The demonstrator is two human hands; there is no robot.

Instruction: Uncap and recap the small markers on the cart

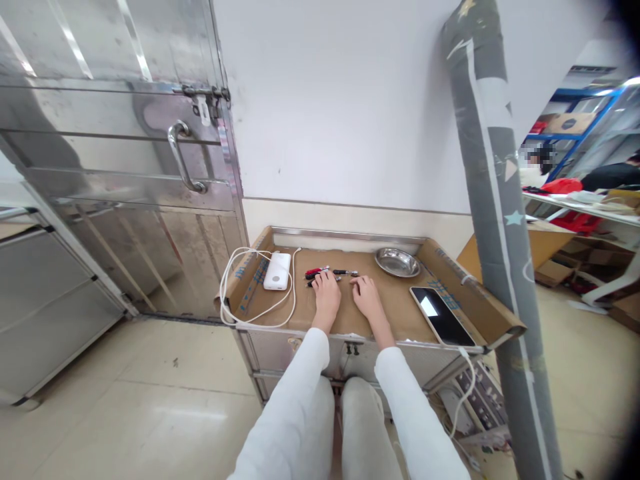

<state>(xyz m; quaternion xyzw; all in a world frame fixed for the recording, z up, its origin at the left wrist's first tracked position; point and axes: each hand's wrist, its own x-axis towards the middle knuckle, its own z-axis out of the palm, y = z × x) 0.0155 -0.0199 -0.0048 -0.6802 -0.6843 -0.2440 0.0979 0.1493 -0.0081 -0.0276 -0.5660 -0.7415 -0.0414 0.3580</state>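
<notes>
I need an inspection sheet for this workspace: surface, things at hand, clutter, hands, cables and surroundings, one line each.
Surface: brown cardboard over a metal cabinet.
Things at hand: small red and black pieces just beyond the fingertips; kind too small to tell.
Clutter: steel dish, dark tablet, white power bank.
Hands: left hand and right hand flat on the cardboard, holding nothing.
Cables: white cable looped beside the power bank.
Surroundings: steel door left, grey padded post right, blue shelves far right.
</notes>
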